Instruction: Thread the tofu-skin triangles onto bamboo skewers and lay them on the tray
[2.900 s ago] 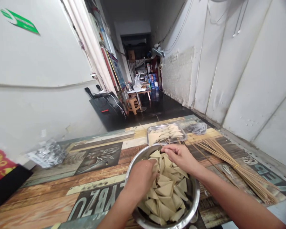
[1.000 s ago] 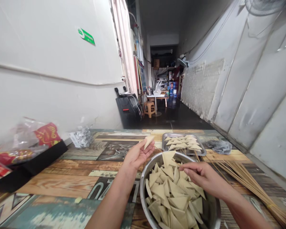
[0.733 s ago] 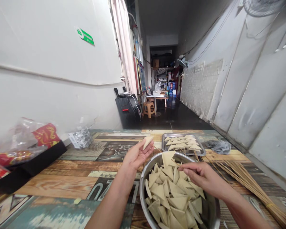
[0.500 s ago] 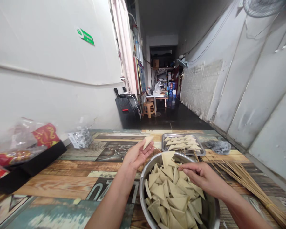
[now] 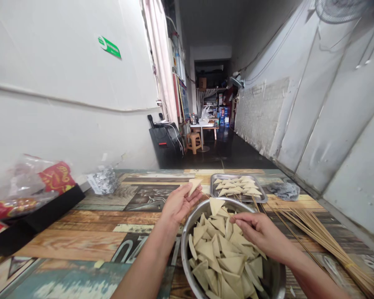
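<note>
My left hand (image 5: pixel 181 204) pinches a pale beige triangle (image 5: pixel 194 185), which looks like a piece of tofu, between thumb and fingers above the far left rim of a steel bowl (image 5: pixel 187 265). Many similar triangles (image 5: pixel 220 253) are heaped in that bowl. Over the heap, my right hand (image 5: pixel 257 230) has thumb and forefinger closed on a thin bamboo skewer (image 5: pixel 207 194). The skewer slants toward the piece in my left hand; its middle is hidden around an upright triangle (image 5: pixel 216 205), and I cannot tell whether it passes through that one.
Behind the bowl stands a metal tray (image 5: pixel 212 189) of skewered triangles. To the right lie a grey cloth (image 5: pixel 285 191) and a fanned bundle of bamboo skewers (image 5: pixel 327 236). A black box (image 5: pixel 50 216) with red packets and a clear bag (image 5: pixel 102 180) sit at left.
The triangle in my left hand has turned slightly, showing more of its face. My right hand has come a little closer to it. The whole view has shifted slightly.
</note>
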Demonstrator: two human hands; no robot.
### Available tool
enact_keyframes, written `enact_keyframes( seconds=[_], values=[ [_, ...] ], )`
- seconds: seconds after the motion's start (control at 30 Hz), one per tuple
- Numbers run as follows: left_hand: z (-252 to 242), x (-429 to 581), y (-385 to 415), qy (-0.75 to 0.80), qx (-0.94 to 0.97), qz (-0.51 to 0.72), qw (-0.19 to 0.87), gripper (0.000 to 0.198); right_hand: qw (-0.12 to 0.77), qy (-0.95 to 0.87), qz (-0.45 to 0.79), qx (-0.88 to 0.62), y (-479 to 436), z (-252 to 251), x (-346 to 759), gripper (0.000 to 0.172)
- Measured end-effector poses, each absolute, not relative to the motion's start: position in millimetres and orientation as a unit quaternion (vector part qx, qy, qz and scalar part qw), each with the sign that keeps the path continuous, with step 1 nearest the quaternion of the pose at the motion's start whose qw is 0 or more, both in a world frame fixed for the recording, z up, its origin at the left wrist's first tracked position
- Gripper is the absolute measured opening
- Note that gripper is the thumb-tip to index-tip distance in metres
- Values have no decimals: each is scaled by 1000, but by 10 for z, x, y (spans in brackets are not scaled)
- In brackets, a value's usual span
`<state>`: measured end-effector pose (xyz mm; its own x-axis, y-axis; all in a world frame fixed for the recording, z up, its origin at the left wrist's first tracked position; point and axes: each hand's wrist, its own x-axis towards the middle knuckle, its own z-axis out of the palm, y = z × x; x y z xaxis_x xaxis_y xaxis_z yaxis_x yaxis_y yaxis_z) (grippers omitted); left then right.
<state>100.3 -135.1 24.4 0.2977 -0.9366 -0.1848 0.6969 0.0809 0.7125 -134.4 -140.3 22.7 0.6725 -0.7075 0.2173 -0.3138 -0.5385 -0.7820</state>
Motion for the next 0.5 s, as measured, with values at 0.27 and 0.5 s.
enact_keyframes(
  seconds=[0.27,0.5],
  values=[
    [257,987,-1345,-153,360,-563,728,10,300,298,-287,-860,-1388,123,-1269,29],
    [274,1039,-1329,-168,359,-555,731,9,242,288,-310,-873,-1328,64,-1258,26]
  ],
)
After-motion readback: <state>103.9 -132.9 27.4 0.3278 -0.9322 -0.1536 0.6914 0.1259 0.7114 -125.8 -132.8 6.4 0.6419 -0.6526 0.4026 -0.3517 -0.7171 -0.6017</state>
